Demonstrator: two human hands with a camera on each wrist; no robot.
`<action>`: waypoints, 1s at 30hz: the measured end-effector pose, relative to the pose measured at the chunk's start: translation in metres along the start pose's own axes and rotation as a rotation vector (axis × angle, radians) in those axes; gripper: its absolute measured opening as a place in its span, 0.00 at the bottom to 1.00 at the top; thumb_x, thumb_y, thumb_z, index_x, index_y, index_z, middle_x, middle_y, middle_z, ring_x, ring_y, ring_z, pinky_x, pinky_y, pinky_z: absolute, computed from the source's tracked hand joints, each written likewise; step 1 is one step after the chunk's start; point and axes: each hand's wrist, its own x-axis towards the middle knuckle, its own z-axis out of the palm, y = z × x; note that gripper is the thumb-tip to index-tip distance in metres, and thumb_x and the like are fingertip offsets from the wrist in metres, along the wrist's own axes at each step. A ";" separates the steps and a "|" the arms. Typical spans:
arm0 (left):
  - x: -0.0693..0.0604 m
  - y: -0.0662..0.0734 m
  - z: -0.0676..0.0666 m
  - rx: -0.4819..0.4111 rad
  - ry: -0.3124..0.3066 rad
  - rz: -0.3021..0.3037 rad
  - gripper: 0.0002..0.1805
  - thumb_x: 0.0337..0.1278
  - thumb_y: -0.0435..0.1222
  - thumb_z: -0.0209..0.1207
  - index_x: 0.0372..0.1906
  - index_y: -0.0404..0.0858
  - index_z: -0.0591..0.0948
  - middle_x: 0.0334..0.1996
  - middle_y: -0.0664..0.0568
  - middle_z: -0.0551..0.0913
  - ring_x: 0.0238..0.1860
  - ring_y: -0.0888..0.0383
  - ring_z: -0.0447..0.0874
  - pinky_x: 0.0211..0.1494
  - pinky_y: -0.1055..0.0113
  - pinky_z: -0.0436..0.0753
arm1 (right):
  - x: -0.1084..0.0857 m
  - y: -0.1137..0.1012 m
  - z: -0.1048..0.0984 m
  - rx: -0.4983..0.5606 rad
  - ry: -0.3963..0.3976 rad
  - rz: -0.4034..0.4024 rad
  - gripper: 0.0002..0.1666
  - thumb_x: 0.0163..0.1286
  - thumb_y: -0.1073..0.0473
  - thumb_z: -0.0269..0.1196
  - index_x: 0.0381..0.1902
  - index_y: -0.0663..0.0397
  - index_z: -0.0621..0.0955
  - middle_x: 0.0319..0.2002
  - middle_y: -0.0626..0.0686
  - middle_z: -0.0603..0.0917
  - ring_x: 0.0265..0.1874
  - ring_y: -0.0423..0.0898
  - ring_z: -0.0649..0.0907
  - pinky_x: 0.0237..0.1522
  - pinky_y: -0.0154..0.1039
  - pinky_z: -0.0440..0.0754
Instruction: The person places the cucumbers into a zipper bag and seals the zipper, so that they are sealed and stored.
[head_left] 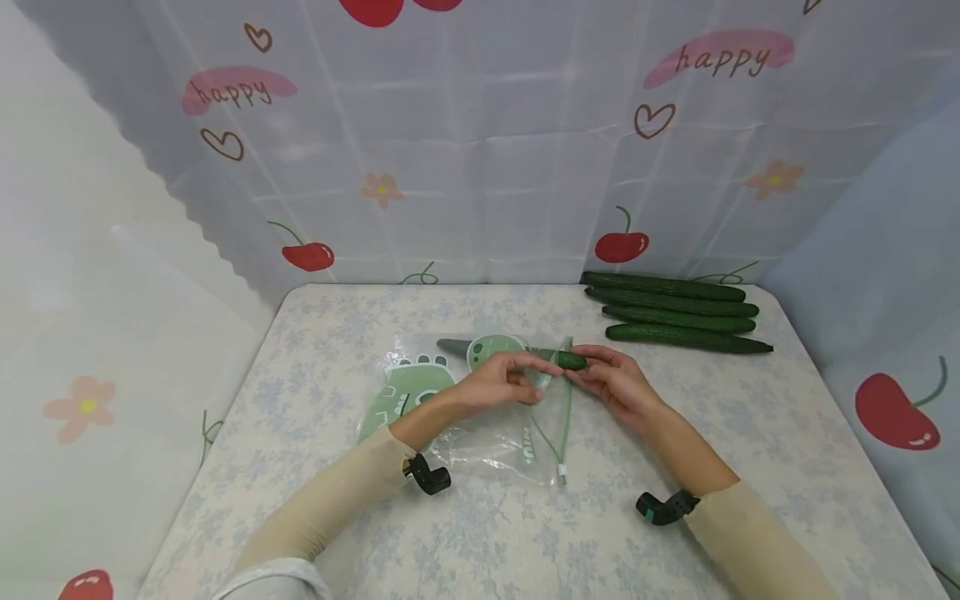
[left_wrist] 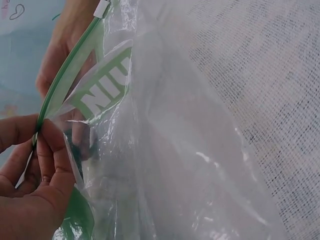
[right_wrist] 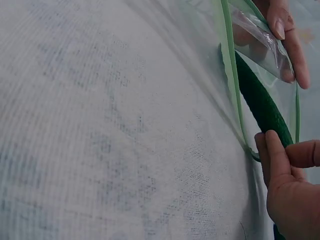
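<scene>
While my left hand point(head_left: 501, 385) pinches the green zip point(left_wrist: 64, 72) of a clear bag point(head_left: 476, 446), my right hand point(head_left: 613, 385) has one end of a cucumber point(head_left: 574, 361) between thumb and fingers. That cucumber is partly in the bag, lying through its mouth, long axis running pretty much left to right across the table point(head_left: 600, 537). The inside end points left and a touch toward the back; the pinched end points right. Its middle is mostly lost behind the print point(head_left: 495, 343) and my left hand, and the left tip is just a greyish shape through plastic. My left wrist cam only gets a dark green smudge, and the right one crops both hands. Four more cucumbers point(head_left: 675, 320) lie side by side, back right.
</scene>
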 end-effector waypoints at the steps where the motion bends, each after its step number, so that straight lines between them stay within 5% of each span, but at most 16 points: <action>1: 0.000 0.000 0.000 0.005 -0.001 0.001 0.25 0.71 0.28 0.66 0.69 0.46 0.84 0.70 0.42 0.81 0.34 0.61 0.82 0.50 0.67 0.87 | 0.001 0.000 -0.001 -0.012 -0.006 0.007 0.33 0.80 0.74 0.50 0.80 0.72 0.63 0.66 0.56 0.78 0.56 0.34 0.87 0.63 0.31 0.85; 5: -0.002 -0.001 0.000 0.018 -0.014 -0.011 0.26 0.70 0.28 0.66 0.70 0.46 0.83 0.69 0.35 0.81 0.33 0.57 0.80 0.50 0.63 0.87 | 0.005 0.004 -0.001 -0.033 0.004 0.043 0.31 0.83 0.74 0.47 0.81 0.70 0.63 0.72 0.61 0.71 0.57 0.34 0.86 0.64 0.32 0.85; 13: -0.001 -0.003 0.000 0.042 0.009 -0.015 0.26 0.69 0.28 0.66 0.68 0.49 0.84 0.57 0.31 0.85 0.32 0.53 0.78 0.48 0.59 0.85 | 0.013 0.006 -0.002 -0.061 0.004 0.055 0.28 0.83 0.72 0.47 0.78 0.71 0.64 0.62 0.55 0.78 0.52 0.34 0.89 0.60 0.30 0.87; 19: 0.000 -0.004 -0.001 0.045 -0.001 -0.007 0.26 0.70 0.28 0.66 0.69 0.47 0.84 0.63 0.34 0.84 0.31 0.53 0.76 0.45 0.61 0.81 | 0.014 0.003 -0.002 -0.106 0.005 0.075 0.28 0.85 0.70 0.47 0.78 0.71 0.62 0.60 0.55 0.78 0.49 0.33 0.90 0.58 0.30 0.87; 24: 0.001 -0.004 -0.001 0.063 0.012 0.009 0.26 0.69 0.28 0.67 0.69 0.45 0.84 0.65 0.35 0.84 0.29 0.62 0.78 0.43 0.64 0.81 | 0.018 0.000 0.003 -0.164 0.051 0.079 0.28 0.84 0.66 0.56 0.75 0.71 0.66 0.47 0.47 0.86 0.46 0.34 0.91 0.56 0.33 0.89; 30: 0.001 -0.005 0.001 0.076 0.020 0.004 0.26 0.68 0.27 0.67 0.68 0.45 0.84 0.54 0.31 0.86 0.31 0.64 0.81 0.42 0.66 0.81 | 0.024 -0.001 0.010 -0.256 0.133 0.104 0.30 0.78 0.58 0.68 0.67 0.74 0.75 0.42 0.46 0.89 0.40 0.34 0.91 0.50 0.32 0.91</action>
